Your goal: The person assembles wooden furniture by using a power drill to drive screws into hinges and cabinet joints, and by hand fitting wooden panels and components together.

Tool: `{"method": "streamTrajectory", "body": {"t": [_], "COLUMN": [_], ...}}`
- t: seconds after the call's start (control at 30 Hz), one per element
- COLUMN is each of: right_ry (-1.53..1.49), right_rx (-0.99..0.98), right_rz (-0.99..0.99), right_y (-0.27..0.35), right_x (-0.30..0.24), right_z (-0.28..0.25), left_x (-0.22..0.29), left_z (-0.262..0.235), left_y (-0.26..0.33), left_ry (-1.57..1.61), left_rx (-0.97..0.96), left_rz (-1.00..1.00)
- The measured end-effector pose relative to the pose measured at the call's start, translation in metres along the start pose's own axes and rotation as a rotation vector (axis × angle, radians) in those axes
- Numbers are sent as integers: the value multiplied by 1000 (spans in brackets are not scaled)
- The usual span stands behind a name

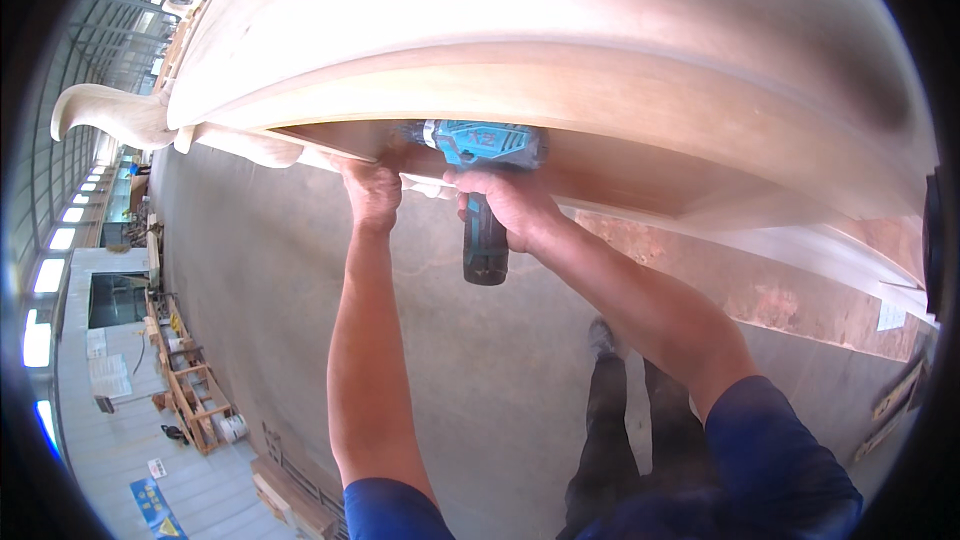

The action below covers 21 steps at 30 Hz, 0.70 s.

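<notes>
My right hand [510,205] is wrapped round the grip of a teal and black cordless drill [490,145]. The drill lies level, its chuck pointing left, its black battery hanging below my hand. Its front end reaches into a long recess under the curved edge of a pale wooden furniture piece [560,90]. My left hand [374,195] is closed at the front lip of that recess, just left of the chuck. Its fingertips are partly hidden in the shadow there, and what they hold cannot be made out. The drill's tip is blurred and dark.
A carved, curling wooden end [115,115] juts out at the far left. Below the piece is a grey concrete floor [270,270], with a reddish-brown board [720,285] at the right. Wooden frames and a white bucket [232,428] stand along the left wall.
</notes>
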State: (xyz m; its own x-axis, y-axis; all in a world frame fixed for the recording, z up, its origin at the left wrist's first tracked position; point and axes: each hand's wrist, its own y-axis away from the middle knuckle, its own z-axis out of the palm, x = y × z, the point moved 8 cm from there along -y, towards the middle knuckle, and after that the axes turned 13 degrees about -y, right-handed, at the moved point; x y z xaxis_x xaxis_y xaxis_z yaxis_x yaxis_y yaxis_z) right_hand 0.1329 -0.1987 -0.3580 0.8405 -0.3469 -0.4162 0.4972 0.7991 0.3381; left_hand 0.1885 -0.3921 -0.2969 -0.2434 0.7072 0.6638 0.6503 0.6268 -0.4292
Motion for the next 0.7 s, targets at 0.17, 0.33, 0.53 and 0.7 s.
{"method": "streamTrajectory", "body": {"t": [0.17, 0.33, 0.53, 0.7], "right_ry": [-22, -26, -32, -31], "right_rx": [-15, -13, 3, -2], "right_rz": [51, 72, 93, 93], "right_y": [-8, -7, -13, -15], "right_x": [7, 7, 11, 14], "right_z": [-2, 4, -2, 0], "left_x": [-5, -7, -4, -3], "left_z": [2, 0, 3, -1], "left_y": [0, 2, 3, 3], "left_ry": [5, -27, -37, -54], "left_rx": [-25, 31, 20, 5], "left_rz": [-38, 45, 44, 21]}}
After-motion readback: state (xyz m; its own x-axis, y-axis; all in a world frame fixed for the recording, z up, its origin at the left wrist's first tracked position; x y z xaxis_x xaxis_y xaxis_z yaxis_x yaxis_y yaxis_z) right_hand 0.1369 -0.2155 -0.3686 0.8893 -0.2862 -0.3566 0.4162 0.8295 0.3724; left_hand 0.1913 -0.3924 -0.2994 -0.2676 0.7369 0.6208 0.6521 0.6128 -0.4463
